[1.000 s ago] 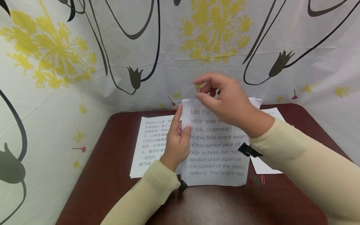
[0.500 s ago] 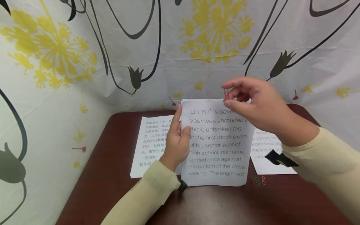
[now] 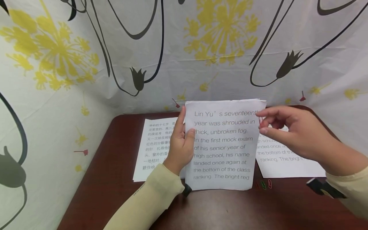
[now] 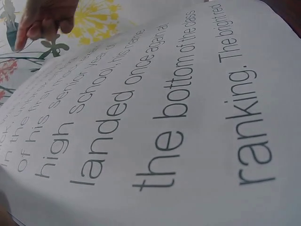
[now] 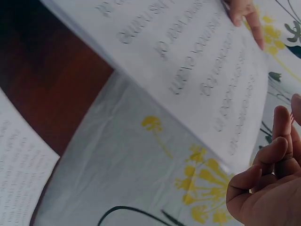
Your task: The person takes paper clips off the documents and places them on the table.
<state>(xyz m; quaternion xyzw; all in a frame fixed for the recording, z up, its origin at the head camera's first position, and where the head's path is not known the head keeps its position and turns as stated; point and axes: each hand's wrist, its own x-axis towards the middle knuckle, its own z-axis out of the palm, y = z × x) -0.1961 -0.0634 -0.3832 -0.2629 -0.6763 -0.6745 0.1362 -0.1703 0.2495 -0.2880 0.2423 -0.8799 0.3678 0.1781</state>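
Note:
My left hand [image 3: 181, 147] holds a stack of white paper [image 3: 224, 185] by its left edge, thumb in front and fingers behind. The stack stands upright, its large printed English text facing me. In the left wrist view its printed front fills most of the picture. Just off the upper right edge of the stack, my right hand [image 3: 296, 134] pinches a small pinkish-red paper clip [image 3: 261, 121] between thumb and index finger. In the right wrist view that hand's curled fingers appear at the lower right, mostly covering the clip.
Sheets with Chinese text [image 3: 155, 134] lie on the dark red table [image 3: 97, 179] to the left. More printed sheets [image 3: 287, 169] lie on the right, partly behind my right hand. A green clip [image 3: 263, 185] and a pink clip [image 3: 269, 184] rest near the stack's lower right corner. A patterned cloth [image 3: 161, 73] hangs behind.
From above the stack's top edge, my right hand has moved right and down to beside its upper right edge, pinching the clip. My left hand and the stack stay nearly still.

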